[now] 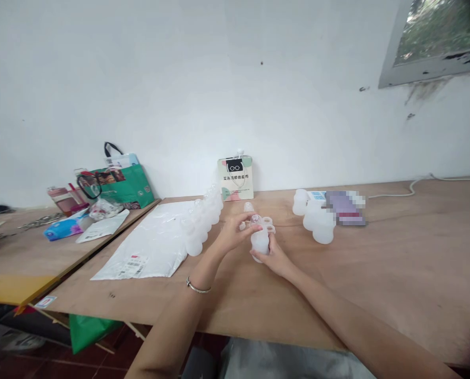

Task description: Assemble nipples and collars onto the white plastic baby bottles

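My right hand (274,258) wraps round the body of a translucent white baby bottle (260,242), which stands upright just above or on the table. At its top, the fingers of my left hand (238,229) are closed round the nipple and collar. A few white rings (270,223) lie right behind the bottle, and a clear nipple part (248,207) is just past my left fingers. To the left, a row of similar bottles with nipple tops (203,216) stands partly on a white plastic mailer (152,237). Bottle bodies without visible tops (322,226) stand to the right.
A cream paper bag (235,181) leans on the wall behind. At the right is a blurred purple item (344,208) and a white cable (412,187). The adjoining left table holds a green bag (132,184), a pink bottle (63,199) and a blue tissue pack (65,226).
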`<action>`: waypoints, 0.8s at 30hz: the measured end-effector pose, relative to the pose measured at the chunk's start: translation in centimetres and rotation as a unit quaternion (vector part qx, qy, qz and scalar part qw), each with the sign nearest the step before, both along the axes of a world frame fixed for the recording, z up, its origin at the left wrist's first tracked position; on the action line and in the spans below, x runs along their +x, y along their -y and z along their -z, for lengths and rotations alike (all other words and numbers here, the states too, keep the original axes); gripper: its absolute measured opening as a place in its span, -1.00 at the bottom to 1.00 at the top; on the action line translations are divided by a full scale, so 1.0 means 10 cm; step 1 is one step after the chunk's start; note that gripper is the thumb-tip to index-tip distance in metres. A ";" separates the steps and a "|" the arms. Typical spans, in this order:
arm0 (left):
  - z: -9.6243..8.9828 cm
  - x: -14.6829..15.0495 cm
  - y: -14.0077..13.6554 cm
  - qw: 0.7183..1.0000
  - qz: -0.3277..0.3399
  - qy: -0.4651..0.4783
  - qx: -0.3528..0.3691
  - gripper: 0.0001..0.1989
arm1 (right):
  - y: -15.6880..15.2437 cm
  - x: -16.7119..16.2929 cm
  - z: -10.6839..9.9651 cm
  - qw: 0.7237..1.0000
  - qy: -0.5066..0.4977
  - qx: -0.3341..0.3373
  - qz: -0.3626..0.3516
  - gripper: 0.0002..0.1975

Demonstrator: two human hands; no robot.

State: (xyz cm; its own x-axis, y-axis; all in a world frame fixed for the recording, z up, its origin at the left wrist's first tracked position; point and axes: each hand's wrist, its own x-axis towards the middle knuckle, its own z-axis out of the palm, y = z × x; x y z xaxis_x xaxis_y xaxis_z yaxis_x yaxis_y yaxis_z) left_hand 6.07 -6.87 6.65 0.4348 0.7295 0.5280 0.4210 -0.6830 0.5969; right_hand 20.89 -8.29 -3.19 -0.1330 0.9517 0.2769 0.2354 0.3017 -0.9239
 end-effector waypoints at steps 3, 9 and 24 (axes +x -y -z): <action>-0.01 0.02 0.04 0.999 0.001 -0.036 0.012 -0.61 | 0.02 -0.01 -0.02 1.000 -0.006 0.010 -0.013 -0.30; 0.09 0.06 0.09 0.999 -0.011 -0.030 0.034 -0.61 | 0.04 -0.01 -0.02 0.999 -0.007 0.014 -0.028 -0.29; 0.17 0.08 0.16 1.000 -0.009 -0.010 -0.014 -0.54 | -0.01 -0.01 0.04 0.999 -0.011 0.041 -0.014 -0.36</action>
